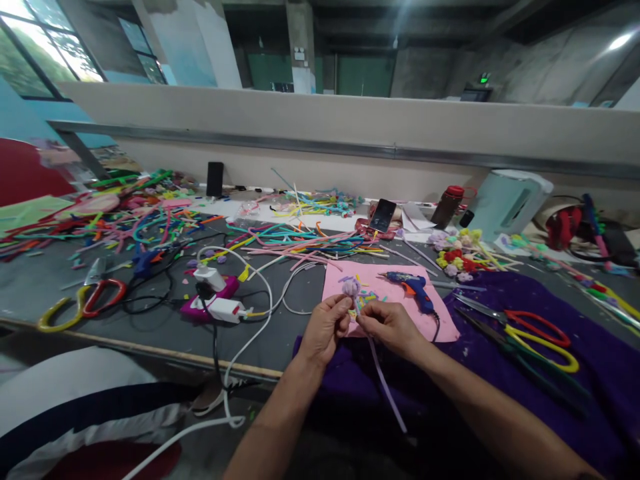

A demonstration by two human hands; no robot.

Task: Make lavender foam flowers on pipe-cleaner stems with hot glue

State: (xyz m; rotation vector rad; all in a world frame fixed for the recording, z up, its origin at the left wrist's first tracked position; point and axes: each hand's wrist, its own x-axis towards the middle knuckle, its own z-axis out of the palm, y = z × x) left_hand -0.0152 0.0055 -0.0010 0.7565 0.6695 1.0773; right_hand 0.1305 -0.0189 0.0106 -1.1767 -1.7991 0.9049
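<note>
Between my two hands is a lavender pipe-cleaner flower, its rounded head upward and its long stem hanging down past the table edge. My left hand is closed in a pinch just below the head. My right hand pinches the stem a little lower. Underneath lies a pink sheet scattered with short coloured pipe-cleaner scraps. A blue glue gun with an orange trigger rests on the sheet, just beyond my right hand. My fingertips partly hide the stem.
Red-and-yellow-handled scissors lie on purple cloth at right; another pair lies left. A purple power strip with white cables sits left of the sheet. Pipe cleaners, a phone and a bottle are farther back.
</note>
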